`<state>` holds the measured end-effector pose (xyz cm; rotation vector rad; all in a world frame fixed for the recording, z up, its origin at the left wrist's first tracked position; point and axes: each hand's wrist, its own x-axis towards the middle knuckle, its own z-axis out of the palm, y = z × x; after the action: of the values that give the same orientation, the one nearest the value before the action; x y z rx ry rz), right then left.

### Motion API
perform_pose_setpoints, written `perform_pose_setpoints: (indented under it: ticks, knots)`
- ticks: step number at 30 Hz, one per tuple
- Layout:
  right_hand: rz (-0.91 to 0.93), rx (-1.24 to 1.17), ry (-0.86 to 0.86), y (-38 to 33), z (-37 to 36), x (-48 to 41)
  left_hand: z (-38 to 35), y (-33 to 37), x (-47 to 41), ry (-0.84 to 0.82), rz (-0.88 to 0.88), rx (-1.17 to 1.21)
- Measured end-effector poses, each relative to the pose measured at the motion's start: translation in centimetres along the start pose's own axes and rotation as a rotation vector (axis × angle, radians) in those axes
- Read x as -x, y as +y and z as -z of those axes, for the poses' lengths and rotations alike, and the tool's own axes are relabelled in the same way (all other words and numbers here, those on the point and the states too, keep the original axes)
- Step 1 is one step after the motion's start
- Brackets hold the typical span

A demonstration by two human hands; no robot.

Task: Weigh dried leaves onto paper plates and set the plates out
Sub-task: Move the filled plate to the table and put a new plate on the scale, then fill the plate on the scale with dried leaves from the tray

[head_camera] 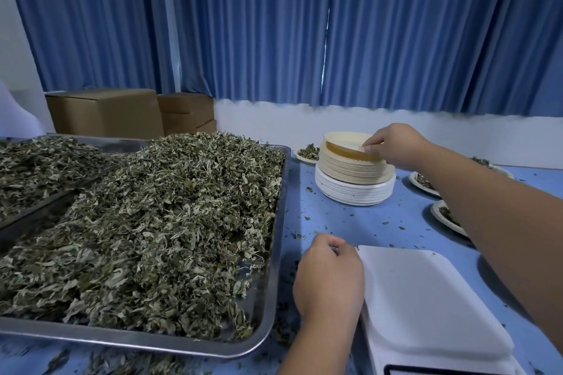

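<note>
A steel tray heaped with dried leaves fills the left of the table. At the back stands a tall stack of paper plates, beige ones on white ones. My right hand pinches the rim of the top beige plate and tilts it up off the stack. My left hand rests with curled fingers on the blue table beside the white scale, holding nothing that I can see. The scale's platform is bare.
Plates with leaves lie at the right and behind the stack. A second leaf tray sits far left, with cardboard boxes behind it. Leaf crumbs dot the blue table. Blue curtains hang behind.
</note>
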<state>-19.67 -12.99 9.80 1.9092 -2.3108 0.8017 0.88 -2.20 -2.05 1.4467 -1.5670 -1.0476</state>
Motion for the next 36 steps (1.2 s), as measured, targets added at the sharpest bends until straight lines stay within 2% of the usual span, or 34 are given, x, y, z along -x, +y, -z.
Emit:
perform_pose_setpoints:
  ticks: [7,11,18,23,28,36]
  knots:
    - [0.200,-0.104,0.162,-0.2,1.5,8.1,0.3,0.1,-0.3,0.005,-0.025,0.092]
    - [0.288,-0.115,0.093,0.9,2.4,16.5,0.3,0.3,0.5,0.006,-0.031,0.206]
    - [0.222,-0.209,-0.079,2.7,3.5,25.3,1.5,1.3,1.9,0.116,-0.089,0.443]
    - [0.299,-0.174,-0.157,3.5,3.6,27.5,2.6,1.7,2.8,0.173,-0.170,0.515]
    - [0.340,-0.171,-0.167,3.6,3.6,27.8,3.7,2.2,3.1,0.218,-0.127,0.588]
    - [0.313,-0.151,-0.222,3.6,3.2,27.8,3.9,2.3,3.3,0.223,-0.122,0.548]
